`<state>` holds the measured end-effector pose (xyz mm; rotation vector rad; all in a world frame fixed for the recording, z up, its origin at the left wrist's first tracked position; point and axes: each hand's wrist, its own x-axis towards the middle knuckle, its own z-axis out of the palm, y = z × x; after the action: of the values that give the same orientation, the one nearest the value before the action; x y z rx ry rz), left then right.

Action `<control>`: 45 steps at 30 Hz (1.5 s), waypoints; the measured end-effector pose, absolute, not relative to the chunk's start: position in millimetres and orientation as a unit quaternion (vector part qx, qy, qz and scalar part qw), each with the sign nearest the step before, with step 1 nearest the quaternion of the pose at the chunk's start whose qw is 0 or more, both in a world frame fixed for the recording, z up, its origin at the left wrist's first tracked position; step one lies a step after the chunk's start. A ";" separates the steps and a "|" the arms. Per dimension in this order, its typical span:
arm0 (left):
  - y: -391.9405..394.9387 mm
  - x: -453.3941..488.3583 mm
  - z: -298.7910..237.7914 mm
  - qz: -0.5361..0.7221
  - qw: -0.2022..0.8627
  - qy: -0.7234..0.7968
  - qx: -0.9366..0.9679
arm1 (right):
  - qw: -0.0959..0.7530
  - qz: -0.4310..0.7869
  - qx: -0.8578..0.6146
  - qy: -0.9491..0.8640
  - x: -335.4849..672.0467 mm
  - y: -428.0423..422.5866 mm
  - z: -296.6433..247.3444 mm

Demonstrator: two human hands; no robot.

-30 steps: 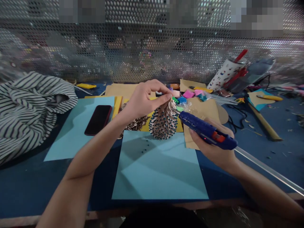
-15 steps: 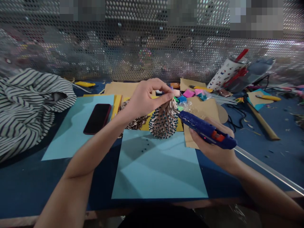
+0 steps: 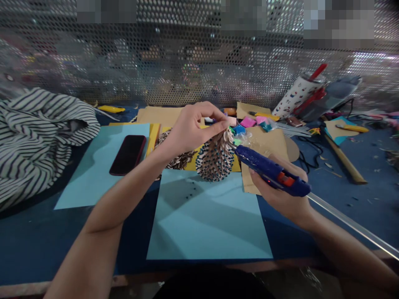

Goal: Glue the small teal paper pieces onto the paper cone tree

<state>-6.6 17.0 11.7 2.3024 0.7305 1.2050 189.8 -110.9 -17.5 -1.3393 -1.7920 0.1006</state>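
My left hand [image 3: 199, 126] pinches the tip of a cone-shaped craft piece [image 3: 215, 160], covered in overlapping pale brown scales with small blue dots at their ends. The cone stands upright at the far edge of a light blue sheet [image 3: 212, 224]. My right hand [image 3: 282, 189] is wrapped around a dark blue glue gun [image 3: 271, 170] with an orange trigger and a long clear glue stick out of its back. The gun's nozzle is at the cone's upper right side; whether it touches cannot be told. Several tiny dark beads [image 3: 191, 191] lie on the sheet.
A phone [image 3: 128, 155] lies on another blue sheet at left, beside a striped cloth [image 3: 40, 145]. Behind the cone are a pile of brown scales [image 3: 179, 161] and colourful clay-like packets [image 3: 247, 122]. A patterned tumbler [image 3: 297, 95] leans at back right; a wooden stick [image 3: 346, 160] lies nearer.
Almost nothing differs. Both hands, the cone and the glue gun hold nearly the same places, with only a very slight shift of the view.
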 end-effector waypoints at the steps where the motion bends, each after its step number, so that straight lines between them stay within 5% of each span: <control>1: 17.1 -6.5 11.6 0.436 0.219 0.265 0.832 | 0.436 0.036 -0.537 -0.722 189.6 -110.6 -17.6; 45: 18.8 -6.1 9.2 0.436 0.221 0.260 0.833 | 0.428 0.006 -0.538 -0.726 192.4 -113.7 -21.1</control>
<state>-6.1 18.8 9.2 2.3026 0.7185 1.2054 192.4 -113.7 -21.1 -1.3436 -1.8139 0.0155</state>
